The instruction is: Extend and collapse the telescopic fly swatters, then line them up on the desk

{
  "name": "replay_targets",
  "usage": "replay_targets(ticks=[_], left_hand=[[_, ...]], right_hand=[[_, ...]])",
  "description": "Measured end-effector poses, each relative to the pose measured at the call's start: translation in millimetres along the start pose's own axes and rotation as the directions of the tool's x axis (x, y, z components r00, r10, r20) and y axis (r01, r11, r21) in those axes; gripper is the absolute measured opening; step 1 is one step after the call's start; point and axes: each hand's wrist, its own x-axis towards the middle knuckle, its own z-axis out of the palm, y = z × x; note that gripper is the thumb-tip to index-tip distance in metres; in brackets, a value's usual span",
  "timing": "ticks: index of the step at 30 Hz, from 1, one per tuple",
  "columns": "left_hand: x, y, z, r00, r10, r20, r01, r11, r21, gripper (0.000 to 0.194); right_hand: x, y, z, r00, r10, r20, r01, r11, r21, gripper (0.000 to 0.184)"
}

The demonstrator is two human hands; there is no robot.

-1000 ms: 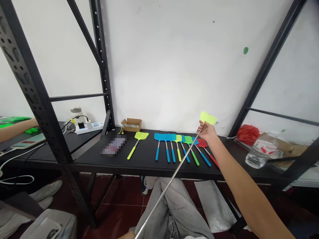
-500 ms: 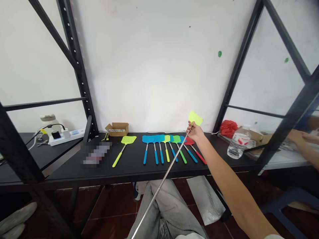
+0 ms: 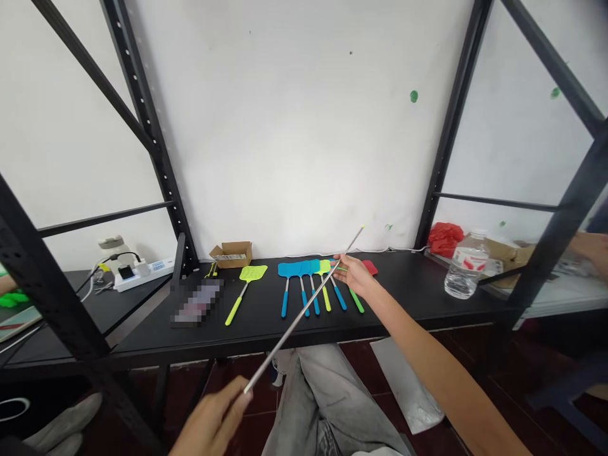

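- Where not hidden by the right forearm [image 3: 427,348], can see the black table [image 3: 408,278] reaching from front edge to white wall [image 3: 304,126]; flanked near the back right corner by a dark rack post [image 3: 451,126].
- Slanting over the front edge, from above the grey-clad lap [image 3: 308,405] towards the back edge, right of centre: long metal shaft [image 3: 289,329]; changed since half a second ago, with lower end now in view and no broad yellow paddle showing at the top; probably steadier for handling, with contact at two places.
- At the lower end, short of the front edge: left hand [image 3: 213,415], newly in view; curled closed around the shaft.
- Farther up, over the row: right hand [image 3: 354,273], shifted left, past the red swatter [image 3: 369,268]; half open, touching the shaft with thumb and fingertips; cannot tell whether gripping or merely guiding.
- Fanned beneath, with handles towards the front edge: blue swatters [image 3: 287,270], plus one yellow and one green; nearer the left edge, set apart: yellow-green swatter [image 3: 253,273].
- Beyond the right end: clear bottle [image 3: 467,266]; by the back left corner: small cardboard box [image 3: 231,255].
- At the shaft's top: tiny yellow tip [image 3: 363,226]; cannot tell whether a paddle seen edge-on.
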Motion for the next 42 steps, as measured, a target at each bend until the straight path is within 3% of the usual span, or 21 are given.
replay_targets(ticks=[2, 4, 6, 9, 12, 14, 17, 18, 19, 20, 21, 22, 23, 24, 25, 26, 28, 31, 37, 42], left_hand=[[23.0, 7.3, -19.6, 0.989, 0.12, -0.089, -0.074, 0.911, 0.407, 0.033], [36.3, 12.2, -34.0, 0.978, 0.176, -0.111, -0.061, 0.752, 0.656, 0.037], [41.5, 13.2, -42.5, 0.977, 0.181, -0.11, -0.033, 0.643, 0.765, 0.04], [44.7, 8.6, -52.0, 0.975, 0.182, -0.125, 0.005, 0.548, 0.837, 0.04], [52.5, 8.3, -62.7, 0.938, 0.289, -0.193, 0.038, 0.466, 0.884, 0.037], [60.3, 17.4, -64.9, 0.851, 0.448, -0.273, 0.053, 0.445, 0.894, 0.033], [74.4, 44.7, -48.9, 0.613, 0.653, -0.445, 0.031, 0.543, 0.839, 0.031], [80.4, 54.7, -38.2, 0.542, 0.685, -0.486, -0.03, 0.594, 0.804, 0.031], [87.6, 63.8, -25.9, 0.51, 0.702, -0.497, -0.139, 0.637, 0.758, 0.029], [96.3, 71.1, -13.1, 0.523, 0.702, -0.483, -0.275, 0.675, 0.684, 0.025], [106.8, 76.2, -0.7, 0.582, 0.675, -0.454, -0.397, 0.723, 0.566, 0.021], [118.9, 78.8, 10.1, 0.67, 0.606, -0.428, -0.462, 0.792, 0.398, 0.02], [132.2, 78.9, 18.6, 0.777, 0.496, -0.389, -0.457, 0.868, 0.194, 0.023], [146.0, 76.9, 24.5, 0.857, 0.365, -0.364, -0.401, 0.916, -0.026, 0.028], [159.6, 73.1, 27.8, 0.908, 0.228, -0.351, -0.323, 0.915, -0.242, 0.033], [172.1, 68.3, 28.9, 0.929, 0.107, -0.355, -0.264, 0.864, -0.429, 0.037], [191.5, 57.7, 27.3, 0.925, -0.046, -0.376, -0.239, 0.701, -0.672, 0.04], [204.6, 45.2, 24.7, 0.919, -0.074, -0.388, -0.291, 0.538, -0.791, 0.041], [209.5, 36.3, 27.0, 0.894, -0.085, -0.441, -0.371, 0.413, -0.832, 0.038], [215.3, 31.7, 25.2, 0.879, -0.145, -0.454, -0.37, 0.393, -0.842, 0.027]], right_hand=[[4.2, 2.7, -3.6, 0.997, -0.021, -0.073, 0.021, 1.0, 0.001, 0.021], [11.0, 1.7, -8.5, 0.989, -0.022, -0.149, 0.026, 0.999, 0.024, 0.022], [17.2, 0.5, -10.9, 0.979, -0.026, -0.201, 0.038, 0.998, 0.055, 0.022], [22.1, 2.4, -6.5, 0.97, -0.032, -0.241, 0.058, 0.993, 0.101, 0.021], [22.9, 7.3, 1.9, 0.976, -0.047, -0.215, 0.08, 0.986, 0.145, 0.02], [22.9, 10.3, 6.1, 0.981, -0.073, -0.182, 0.108, 0.975, 0.193, 0.02], [22.5, 13.0, 9.3, 0.976, -0.118, -0.184, 0.164, 0.95, 0.265, 0.02], [22.1, 13.6, 10.0, 0.973, -0.13, -0.193, 0.182, 0.941, 0.283, 0.021], [21.4, 14.2, 10.7, 0.97, -0.139, -0.199, 0.196, 0.934, 0.3, 0.021], [20.6, 15.1, 11.2, 0.969, -0.145, -0.199, 0.204, 0.927, 0.316, 0.021], [19.6, 16.2, 11.6, 0.969, -0.15, -0.196, 0.209, 0.921, 0.329, 0.021], [18.5, 17.7, 11.6, 0.969, -0.156, -0.19, 0.213, 0.917, 0.338, 0.02], [17.5, 19.5, 11.1, 0.97, -0.159, -0.182, 0.214, 0.915, 0.343, 0.02], [16.6, 21.7, 10.1, 0.971, -0.161, -0.174, 0.213, 0.915, 0.343, 0.019], [15.8, 24.0, 8.5, 0.973, -0.162, -0.167, 0.211, 0.917, 0.338, 0.019], [15.2, 26.5, 6.3, 0.974, -0.163, -0.158, 0.208, 0.92, 0.332, 0.018], [14.2, 31.1, 0.6, 0.977, -0.167, -0.132, 0.201, 0.927, 0.317, 0.017], [12.6, 35.6, -11.0, 0.98, -0.165, -0.11, 0.191, 0.936, 0.295, 0.012], [5.6, 30.8, -51.6, 0.941, -0.227, -0.249, 0.285, 0.932, 0.226, 0.011], [-2.4, 20.8, -90.5, 0.906, -0.235, -0.353, 0.319, 0.926, 0.202, 0.014]])
